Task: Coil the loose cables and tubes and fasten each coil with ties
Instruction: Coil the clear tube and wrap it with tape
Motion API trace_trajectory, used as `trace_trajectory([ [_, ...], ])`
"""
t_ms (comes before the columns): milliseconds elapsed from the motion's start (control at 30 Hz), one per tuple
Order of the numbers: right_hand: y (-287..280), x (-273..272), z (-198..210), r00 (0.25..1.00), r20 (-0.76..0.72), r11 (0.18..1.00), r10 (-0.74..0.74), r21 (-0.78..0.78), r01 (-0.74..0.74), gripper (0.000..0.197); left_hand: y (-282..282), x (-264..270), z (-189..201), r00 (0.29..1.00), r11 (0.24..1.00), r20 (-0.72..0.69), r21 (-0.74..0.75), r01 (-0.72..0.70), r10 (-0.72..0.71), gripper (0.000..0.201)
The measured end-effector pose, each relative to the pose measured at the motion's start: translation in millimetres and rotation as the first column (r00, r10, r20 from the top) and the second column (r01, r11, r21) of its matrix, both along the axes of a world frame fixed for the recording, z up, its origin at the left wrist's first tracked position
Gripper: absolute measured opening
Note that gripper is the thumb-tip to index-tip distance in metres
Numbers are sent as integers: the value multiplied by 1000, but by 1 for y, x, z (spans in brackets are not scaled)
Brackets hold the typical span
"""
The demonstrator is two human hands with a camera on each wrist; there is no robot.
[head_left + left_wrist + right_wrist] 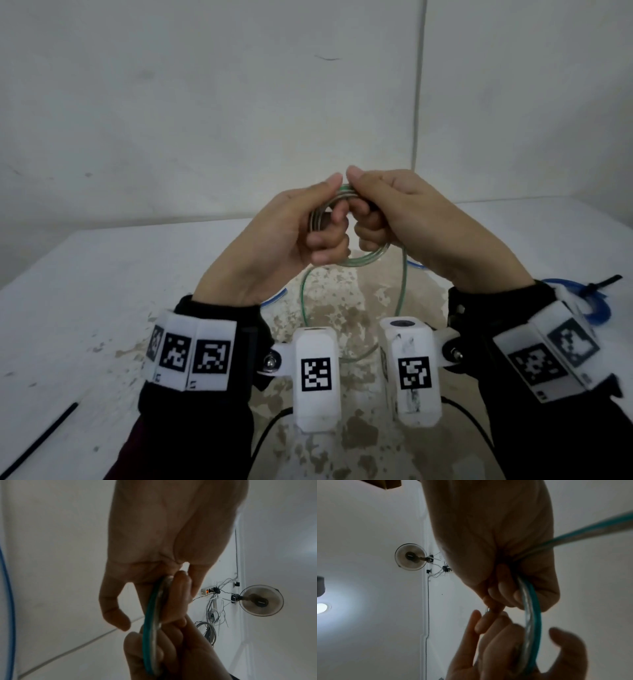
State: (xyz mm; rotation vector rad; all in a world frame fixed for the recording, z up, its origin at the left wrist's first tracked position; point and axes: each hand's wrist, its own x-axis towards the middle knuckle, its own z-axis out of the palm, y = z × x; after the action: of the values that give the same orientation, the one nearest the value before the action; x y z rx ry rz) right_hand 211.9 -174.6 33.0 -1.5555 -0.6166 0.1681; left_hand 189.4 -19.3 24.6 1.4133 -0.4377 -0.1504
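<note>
A clear tube with a green stripe is wound into a small coil (368, 259) that I hold up above the white table (102, 291). My left hand (325, 214) grips the coil's left side, fingers curled through it. My right hand (363, 202) pinches the top of the coil, thumb tip next to the left thumb. A loose length of the tube (400, 291) hangs down to the table. In the left wrist view the coil (150, 615) runs edge-on under my left hand (145, 572). In the right wrist view my right hand (505, 588) grips the tube (533, 608).
A blue tube coil (597, 310) with a black tie lies at the right behind my wrist. More blue tube (274, 300) shows under the left hand. One black cable tie (37, 442) lies at the table's near left. Worn paint marks the table's middle. The wall stands close behind.
</note>
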Motion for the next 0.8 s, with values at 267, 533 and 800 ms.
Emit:
trace_trajectory([
  [267, 4, 2, -3, 1000, -14, 1000, 0, 20, 1, 39, 3, 0, 2, 997, 997, 30, 4, -77, 77, 36],
  [533, 0, 0, 1, 1000, 20, 999, -7, 41, 6, 41, -1, -2, 2, 992, 995, 85, -44, -93, 96, 36],
  [800, 0, 2, -1, 1000, 9, 999, 19, 28, -19, 40, 4, 0, 1, 995, 998, 69, -13, -67, 68, 39],
])
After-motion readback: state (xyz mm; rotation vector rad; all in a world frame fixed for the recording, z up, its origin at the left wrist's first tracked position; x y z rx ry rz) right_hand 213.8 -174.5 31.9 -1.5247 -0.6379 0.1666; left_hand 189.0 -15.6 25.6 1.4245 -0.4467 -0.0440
